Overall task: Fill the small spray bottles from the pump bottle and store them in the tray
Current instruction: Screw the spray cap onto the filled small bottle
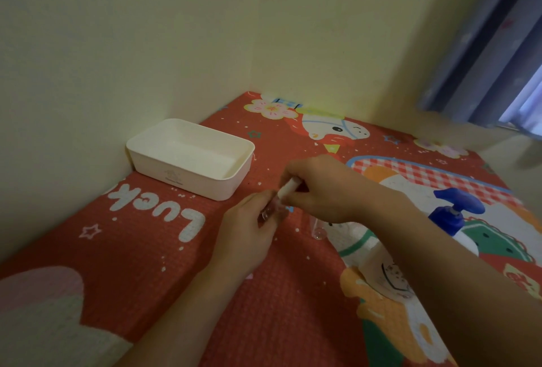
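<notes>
My left hand (249,229) grips the clear body of a small spray bottle (271,210) just above the red mat. My right hand (319,188) pinches that bottle's white spray cap (289,189) at its top end. Another small clear bottle (318,227) lies on the mat under my right wrist, partly hidden. The pump bottle (457,220), white with a blue pump head, stands to the right behind my right forearm. The white tray (190,158) sits at the back left against the wall, and nothing shows inside it.
A red cartoon-print mat (146,249) covers the surface, which meets the cream wall on the left and at the back. A dark blue curtain (484,44) hangs at the upper right.
</notes>
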A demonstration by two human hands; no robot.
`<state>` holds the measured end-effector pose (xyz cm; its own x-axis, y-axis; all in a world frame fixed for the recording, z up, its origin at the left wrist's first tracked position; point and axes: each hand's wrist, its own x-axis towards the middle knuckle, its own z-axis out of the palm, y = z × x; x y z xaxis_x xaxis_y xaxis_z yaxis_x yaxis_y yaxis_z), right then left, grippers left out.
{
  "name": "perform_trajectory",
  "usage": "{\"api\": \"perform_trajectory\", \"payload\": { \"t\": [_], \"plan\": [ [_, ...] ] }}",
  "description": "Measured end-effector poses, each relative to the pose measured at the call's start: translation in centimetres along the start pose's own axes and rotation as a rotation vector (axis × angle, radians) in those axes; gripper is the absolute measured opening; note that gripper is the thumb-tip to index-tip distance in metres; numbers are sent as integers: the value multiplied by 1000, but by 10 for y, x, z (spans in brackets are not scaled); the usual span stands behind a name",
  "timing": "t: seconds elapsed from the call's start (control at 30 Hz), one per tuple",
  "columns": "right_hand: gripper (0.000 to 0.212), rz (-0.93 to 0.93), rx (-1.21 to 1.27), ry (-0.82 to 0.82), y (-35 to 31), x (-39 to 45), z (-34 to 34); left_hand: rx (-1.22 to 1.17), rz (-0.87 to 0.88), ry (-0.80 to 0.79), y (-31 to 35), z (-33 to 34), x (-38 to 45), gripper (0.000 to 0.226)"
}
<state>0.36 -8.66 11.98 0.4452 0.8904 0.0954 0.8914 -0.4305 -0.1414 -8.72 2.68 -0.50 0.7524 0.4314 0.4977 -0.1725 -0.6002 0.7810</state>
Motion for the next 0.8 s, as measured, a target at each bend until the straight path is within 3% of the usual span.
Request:
{"api": "perform_trajectory", "payload": {
  "t": [0.27,0.43,0.57,0.8],
  "plan": [
    [42,80,-72,111,-4,3,9,39,28,52,4,0,-3,13],
    [28,73,80,39,-2,-1,6,-29,-53,29,2,0,-1,21],
    [9,22,159,1,2,-4,6,-21,-21,0,4,-1,-1,26],
    [10,51,140,92,2,-2,16,54,22,83,6,1,-4,29]
  ]
}}
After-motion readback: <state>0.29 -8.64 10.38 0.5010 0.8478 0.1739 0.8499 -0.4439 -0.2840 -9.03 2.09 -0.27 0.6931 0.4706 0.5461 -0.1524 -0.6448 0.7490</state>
